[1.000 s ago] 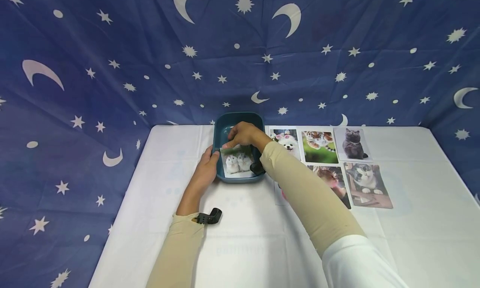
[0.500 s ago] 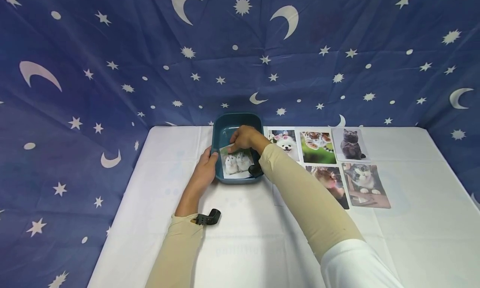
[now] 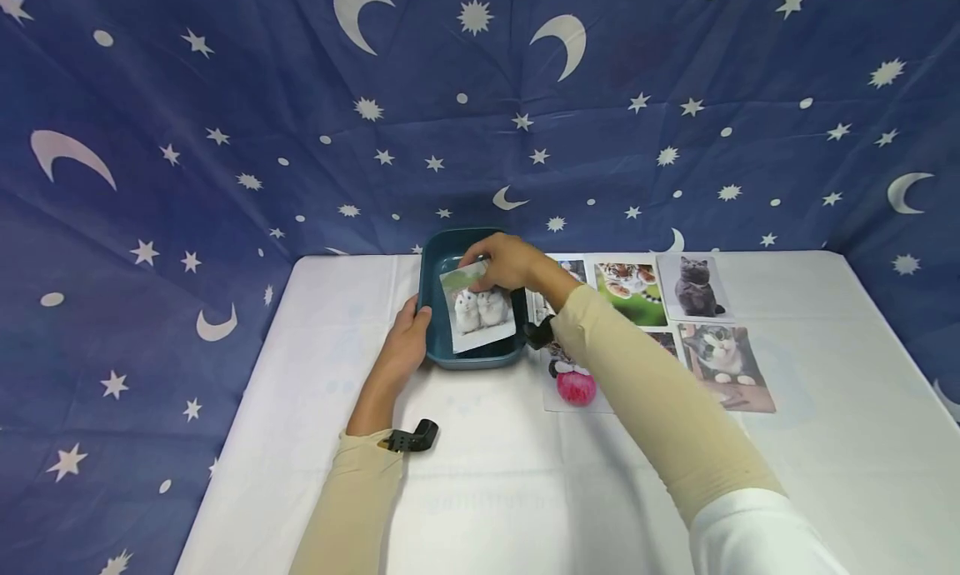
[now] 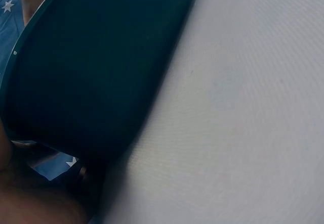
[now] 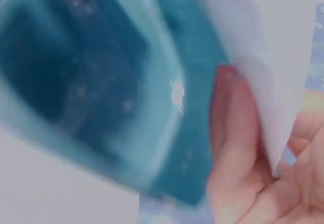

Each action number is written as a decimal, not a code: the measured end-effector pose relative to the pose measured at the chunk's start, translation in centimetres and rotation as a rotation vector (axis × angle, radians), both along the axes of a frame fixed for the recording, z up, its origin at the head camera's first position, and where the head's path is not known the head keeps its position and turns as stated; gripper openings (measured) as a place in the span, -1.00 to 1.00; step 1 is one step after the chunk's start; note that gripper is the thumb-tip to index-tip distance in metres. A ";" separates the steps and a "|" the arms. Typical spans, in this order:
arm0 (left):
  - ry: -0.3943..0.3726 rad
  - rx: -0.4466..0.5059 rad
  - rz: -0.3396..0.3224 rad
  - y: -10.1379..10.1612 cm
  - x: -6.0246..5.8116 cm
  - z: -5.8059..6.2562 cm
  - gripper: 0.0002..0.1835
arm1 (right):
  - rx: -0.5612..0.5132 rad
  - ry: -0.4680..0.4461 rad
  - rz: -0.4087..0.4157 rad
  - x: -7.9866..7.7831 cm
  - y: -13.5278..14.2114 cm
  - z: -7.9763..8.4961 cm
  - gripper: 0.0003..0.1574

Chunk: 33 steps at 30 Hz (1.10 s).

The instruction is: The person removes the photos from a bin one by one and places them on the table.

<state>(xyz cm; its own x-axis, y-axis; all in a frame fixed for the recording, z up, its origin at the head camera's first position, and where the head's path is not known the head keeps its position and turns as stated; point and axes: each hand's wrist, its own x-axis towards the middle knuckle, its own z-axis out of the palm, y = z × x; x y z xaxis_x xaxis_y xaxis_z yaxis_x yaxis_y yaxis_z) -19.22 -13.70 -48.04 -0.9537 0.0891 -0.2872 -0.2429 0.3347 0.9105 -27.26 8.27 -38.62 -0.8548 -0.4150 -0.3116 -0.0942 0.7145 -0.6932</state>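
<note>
A dark teal plastic bin (image 3: 480,362) stands on the white table. My left hand (image 3: 405,342) grips its left wall, thumb at the rim; the left wrist view shows the bin's outer side (image 4: 91,82) close up. My right hand (image 3: 516,262) pinches a photo card (image 3: 480,318) of two small white furry animals by its upper edge, tilted over the bin. In the right wrist view the card's white back (image 5: 268,42) lies against the fingers (image 5: 238,128), and the bin's inside shows beside them.
Right of the bin lie photo cards in two rows: a tiger card (image 3: 630,292), a grey cat card (image 3: 696,287), a card of a cat with white paws (image 3: 723,362) and one with a pink ball (image 3: 576,387). The right sleeve partly covers others. A starry blue cloth (image 3: 480,125) hangs behind.
The right hand has lifted the animal card from lying in the bin and tilted it, moving slightly right. The left hand keeps its place on the bin.
</note>
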 end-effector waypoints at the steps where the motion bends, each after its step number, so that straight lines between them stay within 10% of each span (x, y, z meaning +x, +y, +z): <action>1: 0.000 -0.004 0.003 0.0 0.0 0.0 -0.37 | -0.037 0.011 -0.005 0.1 1.0 0.4 -0.52; 12: -0.008 -0.017 0.001 -0.5 0.0 0.0 -0.34 | -0.143 0.145 -0.187 2.7 17.1 1.8 -0.45; 24: 0.000 -0.014 -0.014 -0.3 -0.2 0.1 -0.35 | 0.123 0.168 -0.396 7.2 35.4 -1.0 -0.23; 33: -0.002 -0.034 -0.017 -0.1 -0.3 -0.2 -0.36 | 0.098 0.026 -0.465 8.6 42.3 -4.8 -0.15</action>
